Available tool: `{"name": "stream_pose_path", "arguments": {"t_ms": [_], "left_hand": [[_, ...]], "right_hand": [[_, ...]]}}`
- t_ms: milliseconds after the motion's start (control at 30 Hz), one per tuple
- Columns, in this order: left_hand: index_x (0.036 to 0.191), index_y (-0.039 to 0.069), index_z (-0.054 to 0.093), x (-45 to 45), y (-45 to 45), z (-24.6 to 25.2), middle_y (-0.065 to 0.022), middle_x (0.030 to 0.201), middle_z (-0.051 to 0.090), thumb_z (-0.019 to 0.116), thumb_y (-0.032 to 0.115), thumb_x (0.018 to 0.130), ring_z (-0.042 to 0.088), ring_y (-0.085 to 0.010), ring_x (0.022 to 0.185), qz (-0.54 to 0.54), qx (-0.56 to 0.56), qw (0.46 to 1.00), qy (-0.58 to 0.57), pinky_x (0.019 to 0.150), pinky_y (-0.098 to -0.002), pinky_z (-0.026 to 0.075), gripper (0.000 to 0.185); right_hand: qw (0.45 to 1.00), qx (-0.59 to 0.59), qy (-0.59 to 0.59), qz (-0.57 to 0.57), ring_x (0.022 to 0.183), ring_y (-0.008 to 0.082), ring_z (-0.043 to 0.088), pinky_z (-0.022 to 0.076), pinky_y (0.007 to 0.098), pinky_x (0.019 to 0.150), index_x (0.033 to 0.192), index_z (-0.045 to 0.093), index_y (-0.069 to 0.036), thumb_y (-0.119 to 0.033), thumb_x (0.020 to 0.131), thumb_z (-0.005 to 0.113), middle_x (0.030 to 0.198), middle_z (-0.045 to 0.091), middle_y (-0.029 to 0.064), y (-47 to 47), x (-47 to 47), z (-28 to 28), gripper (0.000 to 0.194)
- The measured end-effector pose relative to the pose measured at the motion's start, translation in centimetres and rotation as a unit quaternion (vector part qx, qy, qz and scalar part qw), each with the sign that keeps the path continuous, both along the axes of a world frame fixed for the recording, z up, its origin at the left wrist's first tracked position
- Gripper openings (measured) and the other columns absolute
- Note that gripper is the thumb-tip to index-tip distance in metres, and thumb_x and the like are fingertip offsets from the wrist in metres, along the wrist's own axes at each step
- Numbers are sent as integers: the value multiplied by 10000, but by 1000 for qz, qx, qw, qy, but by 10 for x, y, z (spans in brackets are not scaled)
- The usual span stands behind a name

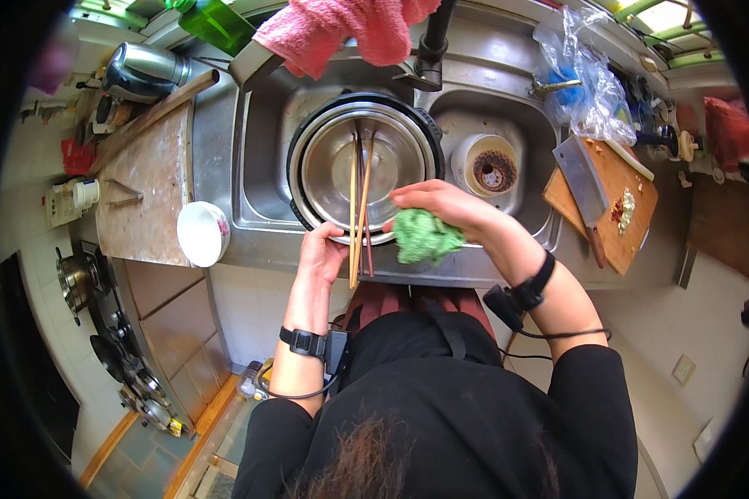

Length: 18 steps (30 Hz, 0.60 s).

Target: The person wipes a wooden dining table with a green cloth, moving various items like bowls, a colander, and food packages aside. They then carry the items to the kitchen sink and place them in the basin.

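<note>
My left hand is at the near rim of a stainless steel bowl, its thumb over the edge beside the chopsticks. Several chopsticks, pale and dark, lie across the bowl with their near ends jutting past the rim. The bowl sits inside a larger metal pot, which is in a black-rimmed vessel in the left sink basin. In my right hand is a crumpled green cloth, slightly blurred, just right of the bowl's near rim.
A white pot with a brown-stained strainer stands in the right basin. Further right, a cleaver lies on a cutting board with chopped food. A white bowl is left of the sink; a pink towel hangs by the black faucet.
</note>
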<state>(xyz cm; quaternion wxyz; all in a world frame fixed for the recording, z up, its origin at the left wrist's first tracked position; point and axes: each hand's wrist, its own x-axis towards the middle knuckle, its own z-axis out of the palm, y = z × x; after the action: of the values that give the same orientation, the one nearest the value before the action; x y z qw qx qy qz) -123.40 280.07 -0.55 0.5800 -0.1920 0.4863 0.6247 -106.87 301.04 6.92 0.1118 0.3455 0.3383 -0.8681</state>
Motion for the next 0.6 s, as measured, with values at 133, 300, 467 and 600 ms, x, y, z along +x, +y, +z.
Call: {"name": "stream_pose_path", "arguments": {"t_ms": [133, 300, 467, 600], "left_hand": [[1039, -146, 551, -5, -4, -2, -282, 1062, 640, 526, 4, 742, 646, -438, 980, 11, 7, 999, -41, 912, -529, 557, 333], [1168, -135, 522, -10, -3, 3, -247, 1137, 626, 502, -9, 732, 633, -398, 1036, 33, 32, 998, -42, 934, -518, 545, 454], [1244, -132, 483, -12, -2, 8, -246, 1193, 610, 490, -16, 742, 634, -392, 1052, 26, 2, 999, -34, 931, -515, 541, 516], [1264, -146, 467, -10, -1, 13, -255, 1184, 611, 487, -13, 746, 633, -397, 1052, 35, -5, 999, -28, 927, -514, 543, 536]], "right_hand": [[997, 25, -70, -17, 845, 230, 719, 604, 342, 740, 1224, 622, 38, -173, 979, 575, 927, 715, 138, 33, 83, -23, 327], [926, -41, -303, -223, 741, 286, 721, 620, 411, 665, 1004, 621, 38, -243, 1016, 496, 857, 704, 172, 49, 154, -122, 308], [917, -122, -192, -328, 755, 298, 721, 612, 420, 644, 1051, 636, 11, -304, 1043, 429, 897, 721, 155, 61, 162, -202, 377], [907, -101, -251, -323, 798, 316, 723, 611, 435, 653, 1113, 620, 9, -318, 1053, 390, 950, 726, 165, 63, 158, -241, 405]]}}
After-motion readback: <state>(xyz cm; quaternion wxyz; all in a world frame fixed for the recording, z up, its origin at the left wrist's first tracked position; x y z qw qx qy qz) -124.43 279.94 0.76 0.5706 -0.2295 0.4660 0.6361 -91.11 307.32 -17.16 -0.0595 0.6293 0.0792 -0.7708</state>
